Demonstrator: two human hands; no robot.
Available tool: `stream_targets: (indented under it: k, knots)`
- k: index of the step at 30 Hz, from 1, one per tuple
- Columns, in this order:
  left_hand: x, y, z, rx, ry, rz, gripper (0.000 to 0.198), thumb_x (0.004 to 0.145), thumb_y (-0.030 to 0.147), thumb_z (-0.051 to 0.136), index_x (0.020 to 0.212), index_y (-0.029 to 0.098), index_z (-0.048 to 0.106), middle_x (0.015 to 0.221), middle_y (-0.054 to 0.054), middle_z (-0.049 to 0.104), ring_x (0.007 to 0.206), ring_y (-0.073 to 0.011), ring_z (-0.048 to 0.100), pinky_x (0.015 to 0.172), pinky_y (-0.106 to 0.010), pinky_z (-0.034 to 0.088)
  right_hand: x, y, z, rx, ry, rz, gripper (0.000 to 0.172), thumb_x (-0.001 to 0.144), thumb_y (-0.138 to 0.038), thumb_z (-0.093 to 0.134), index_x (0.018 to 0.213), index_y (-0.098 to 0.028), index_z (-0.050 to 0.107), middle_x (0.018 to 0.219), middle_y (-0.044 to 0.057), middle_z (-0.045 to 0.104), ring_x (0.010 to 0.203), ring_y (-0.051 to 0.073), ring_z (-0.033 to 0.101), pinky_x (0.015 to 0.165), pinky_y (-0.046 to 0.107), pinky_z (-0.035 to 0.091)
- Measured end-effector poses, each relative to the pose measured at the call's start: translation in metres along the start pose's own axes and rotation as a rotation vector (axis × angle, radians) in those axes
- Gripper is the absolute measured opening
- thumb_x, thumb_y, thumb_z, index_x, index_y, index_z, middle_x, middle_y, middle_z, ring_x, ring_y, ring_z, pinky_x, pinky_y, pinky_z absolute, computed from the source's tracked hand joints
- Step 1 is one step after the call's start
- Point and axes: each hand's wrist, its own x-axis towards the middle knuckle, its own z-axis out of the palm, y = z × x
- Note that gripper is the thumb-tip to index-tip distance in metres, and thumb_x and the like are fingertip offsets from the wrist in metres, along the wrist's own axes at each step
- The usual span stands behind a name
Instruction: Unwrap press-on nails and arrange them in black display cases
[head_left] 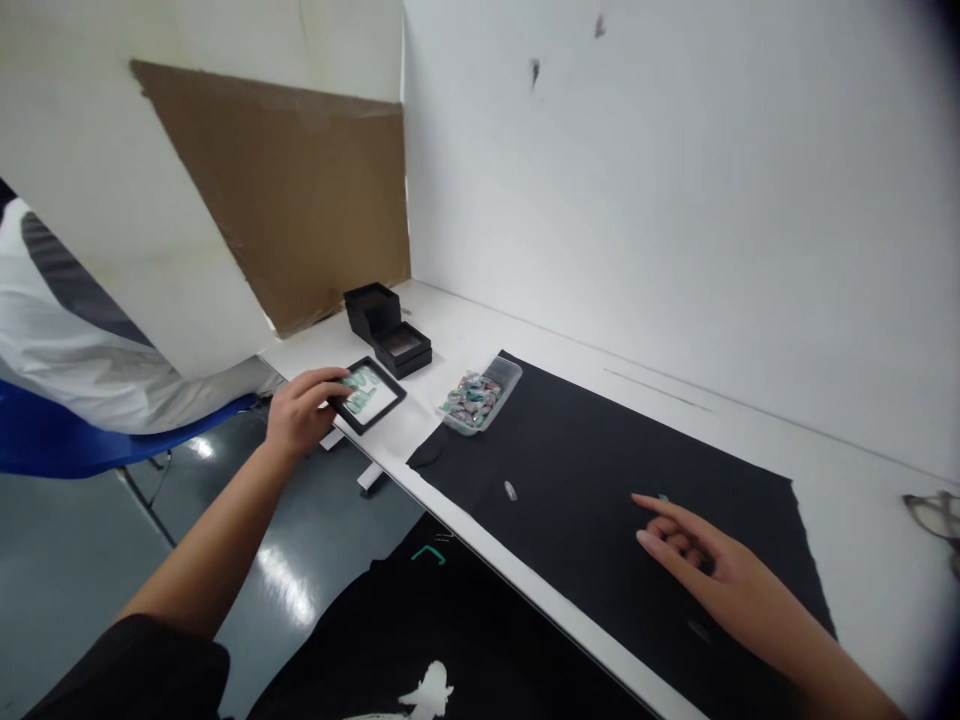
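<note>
My left hand (298,408) grips the left side of a shallow black-framed case (385,408), its fingers over the rim. Inside the case, green pieces lie in a row on a white ground. It is by the front edge of the table; whether it rests there I cannot tell. Above the black mat (570,440) is my right hand (697,560), index finger and thumb stretched apart, other fingers curled, with nothing visible in it. A small green piece (663,497) shows just beyond its index finger. A pale oval piece (511,491) and a dark oval piece (698,630) lie on the mat.
A clear plastic tub (512,378) of small shiny pieces sits at the mat's far left corner. Black cases (403,350) are stacked behind it. Glasses (937,515) lie at the right. White walls and a brown board (300,190) enclose the table; a person's sleeve (67,310) shows left.
</note>
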Motion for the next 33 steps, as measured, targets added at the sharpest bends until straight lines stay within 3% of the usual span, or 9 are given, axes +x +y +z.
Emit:
stream_targets:
  k: [3, 8, 12, 16, 19, 22, 26, 33]
  knots:
    - [-0.014, -0.025, 0.002, 0.046, -0.064, -0.153, 0.026, 0.083, 0.01, 0.049, 0.087, 0.021, 0.072, 0.124, -0.007, 0.074, 0.114, -0.0209, 0.071, 0.098, -0.033, 0.057, 0.002, 0.008, -0.001, -0.001, -0.008, -0.015, 0.059, 0.085, -0.068, 0.065, 0.13, -0.03, 0.068, 0.09, 0.003, 0.071, 0.073, 0.019, 0.064, 0.066, 0.032, 0.058]
    - [-0.02, -0.053, 0.014, 0.08, -0.234, -0.326, 0.034, 0.074, 0.005, 0.048, 0.094, 0.019, 0.071, 0.132, -0.008, 0.07, 0.123, -0.022, 0.066, 0.109, -0.036, 0.052, 0.004, 0.014, -0.003, 0.006, 0.023, -0.002, 0.061, 0.083, -0.069, 0.066, 0.129, -0.028, 0.07, 0.087, 0.004, 0.071, 0.07, 0.019, 0.063, 0.064, 0.032, 0.058]
    - [-0.001, -0.083, 0.017, 0.058, -0.407, -0.309, 0.043, 0.067, 0.005, 0.048, 0.099, 0.016, 0.074, 0.153, -0.011, 0.056, 0.142, -0.0247, 0.053, 0.12, -0.04, 0.043, 0.005, 0.012, -0.002, 0.0, 0.033, 0.02, 0.062, 0.081, -0.07, 0.067, 0.125, -0.027, 0.072, 0.081, 0.003, 0.069, 0.066, 0.018, 0.062, 0.062, 0.032, 0.058]
    - [0.023, -0.106, 0.007, 0.062, -0.548, -0.258, 0.049, 0.069, 0.008, 0.048, 0.105, 0.019, 0.078, 0.156, -0.006, 0.053, 0.151, -0.0267, 0.042, 0.126, -0.047, 0.036, 0.005, 0.012, -0.002, 0.025, 0.039, 0.037, 0.062, 0.08, -0.071, 0.067, 0.124, -0.027, 0.072, 0.082, 0.003, 0.07, 0.071, 0.02, 0.066, 0.063, 0.032, 0.058]
    - [0.033, -0.104, -0.001, 0.08, -0.614, -0.224, 0.049, 0.08, 0.016, 0.044, 0.114, 0.021, 0.078, 0.154, -0.002, 0.057, 0.153, -0.0249, 0.039, 0.128, -0.047, 0.032, 0.006, 0.015, -0.002, 0.023, 0.039, 0.042, 0.06, 0.081, -0.07, 0.067, 0.124, -0.029, 0.072, 0.083, 0.003, 0.071, 0.075, 0.022, 0.068, 0.063, 0.032, 0.059]
    - [0.033, -0.09, -0.004, 0.088, -0.677, -0.186, 0.049, 0.094, 0.034, 0.04, 0.129, 0.021, 0.072, 0.152, -0.002, 0.059, 0.155, -0.0241, 0.036, 0.128, -0.045, 0.03, 0.006, 0.016, -0.002, 0.015, 0.032, 0.04, 0.059, 0.082, -0.069, 0.066, 0.125, -0.03, 0.072, 0.084, 0.003, 0.071, 0.072, 0.021, 0.067, 0.062, 0.032, 0.059]
    - [0.025, -0.075, 0.002, 0.129, -0.779, -0.194, 0.059, 0.092, 0.059, 0.051, 0.134, 0.023, 0.069, 0.151, -0.005, 0.06, 0.158, -0.0348, 0.027, 0.128, -0.055, 0.025, 0.006, 0.016, -0.001, 0.021, 0.028, 0.06, 0.059, 0.082, -0.07, 0.066, 0.124, -0.03, 0.072, 0.083, 0.003, 0.07, 0.072, 0.021, 0.066, 0.063, 0.032, 0.058]
    - [0.023, -0.093, 0.017, 0.201, -0.784, -0.259, 0.056, 0.098, 0.031, 0.033, 0.148, 0.015, 0.056, 0.159, -0.008, 0.05, 0.148, -0.0261, 0.048, 0.124, -0.041, 0.035, 0.005, 0.012, -0.001, 0.018, 0.031, 0.061, 0.056, 0.083, -0.069, 0.066, 0.123, -0.03, 0.073, 0.083, 0.002, 0.07, 0.071, 0.02, 0.067, 0.063, 0.033, 0.059]
